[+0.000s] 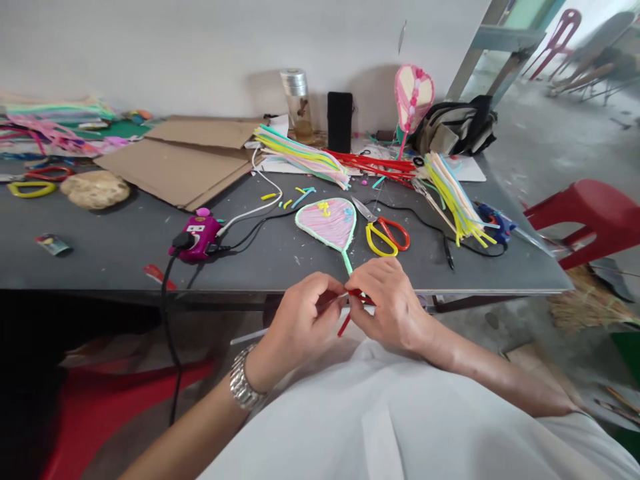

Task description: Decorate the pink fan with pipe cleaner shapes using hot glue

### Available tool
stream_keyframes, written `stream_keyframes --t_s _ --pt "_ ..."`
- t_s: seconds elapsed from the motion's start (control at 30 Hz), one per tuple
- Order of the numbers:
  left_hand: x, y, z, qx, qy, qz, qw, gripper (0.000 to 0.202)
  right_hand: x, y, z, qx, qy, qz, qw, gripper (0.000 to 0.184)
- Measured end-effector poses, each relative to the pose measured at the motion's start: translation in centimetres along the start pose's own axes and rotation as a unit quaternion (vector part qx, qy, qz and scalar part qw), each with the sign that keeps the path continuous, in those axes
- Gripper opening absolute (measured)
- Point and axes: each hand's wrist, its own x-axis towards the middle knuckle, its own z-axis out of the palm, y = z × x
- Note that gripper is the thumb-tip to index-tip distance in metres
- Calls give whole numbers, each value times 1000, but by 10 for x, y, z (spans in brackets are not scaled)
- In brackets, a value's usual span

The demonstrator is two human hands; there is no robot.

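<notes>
Both hands work close together just off the front edge of the grey table (125, 260); my left hand (300, 327), a metal-link watch (245, 380) on its wrist, pinches a red pipe cleaner (344, 325) between thumb and fingers; my right hand (390, 307) pinches the same piece just beside it, fingers curled and pressed together, the grip partly hidden; a heart-shaped pipe-cleaner paddle (327, 223), pink inside a pale green rim, lies on the table just ahead, its green stem running to my right hand; yellow-and-red-handled scissors (383, 235) lie just right of it; a blue glue gun (493, 220) sits farther right beside a bundle of yellow and pastel pipe cleaners (453, 197); a magenta power adapter (195, 235) lies left, trailing black cords; flattened cardboard (180, 163) lies behind.
</notes>
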Motion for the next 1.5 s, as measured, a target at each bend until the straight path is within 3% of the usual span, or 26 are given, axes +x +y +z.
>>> stream_keyframes --t_s 0.13,0.4,0.63,0.87,1.0,1.2,1.5 --pt "0 -1 2 -5 15 -5 1000 9 2 -1 4 -53 2 -10 999 18" --pt "-2 0 5 4 6 36 999 12 -2 1 10 -39 31 -18 999 22" --pt "-3 -1 -2 19 0 28 999 10 -2 6 -8 167 -53 82 981 20" --pt "-2 2 -3 20 -41 22 999 9 -6 10 -11 199 -66 44 977 22" --pt "-1 3 -8 0 -66 28 997 14 -9 16 -15 248 -143 66 956 18" --pt "-3 0 -10 -16 -99 15 995 16 -7 21 -17 327 -210 104 916 16" --pt "-3 -1 -12 -30 -141 -24 989 12 -2 28 -17 393 -267 140 869 23"
